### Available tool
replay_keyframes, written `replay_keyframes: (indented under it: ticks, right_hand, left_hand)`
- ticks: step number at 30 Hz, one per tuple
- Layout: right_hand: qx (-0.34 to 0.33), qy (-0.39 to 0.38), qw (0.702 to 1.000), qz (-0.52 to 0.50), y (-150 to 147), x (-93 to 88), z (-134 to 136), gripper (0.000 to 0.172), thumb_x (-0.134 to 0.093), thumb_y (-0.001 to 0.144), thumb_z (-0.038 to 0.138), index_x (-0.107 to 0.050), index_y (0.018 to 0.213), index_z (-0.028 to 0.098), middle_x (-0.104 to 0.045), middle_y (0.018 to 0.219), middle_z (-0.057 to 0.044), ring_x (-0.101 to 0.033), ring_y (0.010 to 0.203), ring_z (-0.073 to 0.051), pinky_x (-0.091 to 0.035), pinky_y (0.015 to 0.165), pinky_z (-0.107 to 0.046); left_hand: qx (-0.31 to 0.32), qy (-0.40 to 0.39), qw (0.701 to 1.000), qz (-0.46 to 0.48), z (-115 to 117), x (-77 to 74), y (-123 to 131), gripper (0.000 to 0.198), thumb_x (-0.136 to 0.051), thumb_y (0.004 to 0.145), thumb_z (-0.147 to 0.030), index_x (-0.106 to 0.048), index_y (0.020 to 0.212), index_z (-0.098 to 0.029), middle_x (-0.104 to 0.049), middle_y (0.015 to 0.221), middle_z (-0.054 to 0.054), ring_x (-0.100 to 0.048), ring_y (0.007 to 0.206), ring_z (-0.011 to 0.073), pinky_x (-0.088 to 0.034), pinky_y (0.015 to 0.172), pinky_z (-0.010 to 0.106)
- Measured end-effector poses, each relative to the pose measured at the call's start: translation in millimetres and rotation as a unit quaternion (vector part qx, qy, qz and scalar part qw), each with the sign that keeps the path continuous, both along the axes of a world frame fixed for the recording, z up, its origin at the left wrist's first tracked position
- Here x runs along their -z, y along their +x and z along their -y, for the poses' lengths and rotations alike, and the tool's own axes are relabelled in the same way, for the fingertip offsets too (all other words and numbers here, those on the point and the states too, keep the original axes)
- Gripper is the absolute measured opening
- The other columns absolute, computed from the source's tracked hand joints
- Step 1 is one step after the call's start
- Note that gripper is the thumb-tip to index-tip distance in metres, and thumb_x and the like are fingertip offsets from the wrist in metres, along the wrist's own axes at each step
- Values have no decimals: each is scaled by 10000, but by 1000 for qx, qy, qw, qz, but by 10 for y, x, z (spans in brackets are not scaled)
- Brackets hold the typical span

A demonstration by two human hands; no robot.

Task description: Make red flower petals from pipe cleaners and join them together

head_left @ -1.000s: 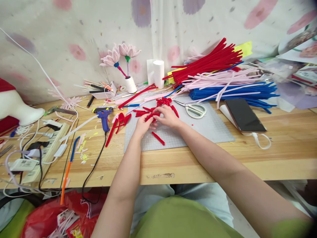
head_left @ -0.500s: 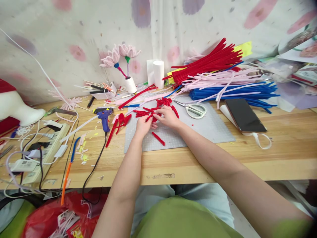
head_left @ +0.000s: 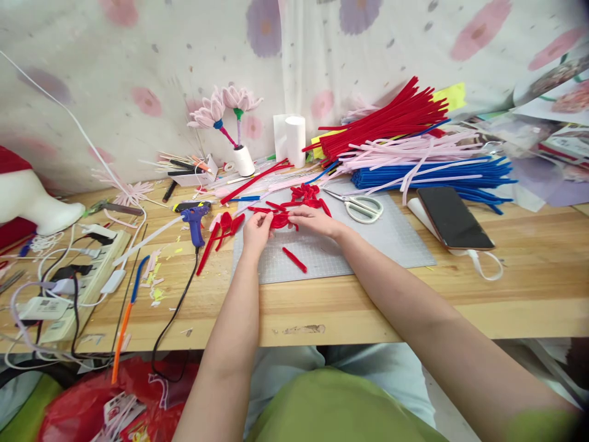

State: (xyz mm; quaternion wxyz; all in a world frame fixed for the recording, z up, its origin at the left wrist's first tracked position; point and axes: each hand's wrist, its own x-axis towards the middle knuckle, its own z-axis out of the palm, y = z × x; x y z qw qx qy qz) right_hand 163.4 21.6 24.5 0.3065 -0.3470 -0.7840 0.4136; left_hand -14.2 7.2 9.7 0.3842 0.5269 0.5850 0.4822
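Note:
Between my two hands, above the grey cutting mat, is a bent loop of red pipe cleaner. My left hand pinches its left end between thumb and fingertips. At the right end, the fingers of my right hand are closed on it, the thumb partly hidden. Just beyond the hands lies a pile of shaped red pipe-cleaner pieces. One short straight red piece rests on the mat nearer to me. Other red loops lie on the wood left of my left hand.
Scissors lie on the mat's right side. A blue glue gun stands left, its black cord running off the table edge. Bundles of red, pink and blue pipe cleaners, a phone and a power strip surround the work area.
My hands have moved slightly apart, the left one leftward, and more of the red loop shows between them. The right fingers have straightened somewhat.

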Motion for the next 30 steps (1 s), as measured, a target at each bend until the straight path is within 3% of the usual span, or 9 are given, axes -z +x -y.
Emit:
replay_keyframes:
  ticks: [4, 7, 9, 12, 16, 19, 23, 27, 30]
  right_hand:
    - [-15, -92, 991, -97, 24, 41, -34, 291, -568, 732, 433, -637, 773, 153, -617, 755, -23, -534, 730, -143, -404, 735, -293]
    - [-5, -146, 975, -167, 1, 119, -58, 288, -636, 672, 399, -653, 824, 156, -638, 794, -20, -550, 732, -135, -409, 753, -293]
    - [-2, -163, 970, -180, -19, 162, -66, 271, -670, 638, 359, -666, 815, 154, -642, 791, -14, -553, 729, -129, -407, 760, -292]
    - [20, -183, 964, -193, -49, 196, -64, 238, -701, 597, 307, -681, 780, 154, -647, 776, -5, -555, 727, -125, -406, 767, -292]
    - [57, -195, 957, -209, -99, 201, -44, 190, -733, 524, 246, -677, 678, 150, -642, 734, 3, -549, 708, -120, -407, 766, -287]
    - [70, -200, 948, -237, -150, 195, -21, 166, -734, 497, 226, -648, 620, 156, -619, 690, 17, -538, 675, -112, -412, 733, -275]
    - [76, -204, 936, -276, -218, 188, 9, 171, -726, 503, 235, -615, 612, 165, -600, 694, 31, -531, 659, -102, -416, 716, -263]
    - [75, -190, 939, -277, -248, 199, 11, 199, -723, 515, 263, -594, 633, 168, -593, 703, 28, -530, 663, -105, -420, 722, -268]
    - [98, -146, 952, -250, -252, 215, 3, 187, -693, 557, 288, -592, 663, 172, -597, 724, 12, -534, 693, -124, -426, 733, -287]
  left_hand:
    - [-76, 17, 996, -39, -34, -93, -305, 375, -399, 816, -481, -610, 890, -181, -612, 643, 15, -527, 492, 98, -431, 527, 224]
    - [-181, 63, 955, -226, -23, -111, -604, 274, -510, 776, -371, -618, 953, -192, -655, 911, 84, -582, 878, 205, -429, 842, 353]
    - [-178, 52, 931, -314, -15, -76, -735, 297, -615, 689, -277, -618, 971, -181, -635, 1028, 121, -504, 1068, 283, -335, 962, 442]
    - [-151, 23, 927, -342, -23, 9, -793, 325, -649, 616, -173, -625, 941, -176, -633, 1011, 142, -439, 1140, 336, -316, 966, 492]
    - [-160, 23, 927, -340, -36, 41, -742, 243, -571, 649, -118, -633, 878, -171, -635, 924, 126, -458, 1122, 308, -326, 973, 468]
    - [-185, 42, 922, -339, -28, -18, -652, 222, -535, 680, -124, -609, 885, -162, -596, 1002, 130, -461, 1124, 290, -313, 992, 448]
    - [-224, 82, 937, -256, -25, -69, -390, 280, -446, 740, -133, -519, 1009, -151, -523, 1103, 145, -481, 1089, 250, -358, 956, 400]
    - [-183, 42, 979, -84, -55, -11, -76, 424, -565, 671, -176, -448, 1078, -193, -514, 1105, 90, -496, 1053, 193, -410, 899, 316]
    - [-128, 12, 988, 86, -69, 17, 66, 381, -457, 685, -104, -475, 1048, -220, -550, 1009, 38, -539, 945, 127, -439, 820, 248]
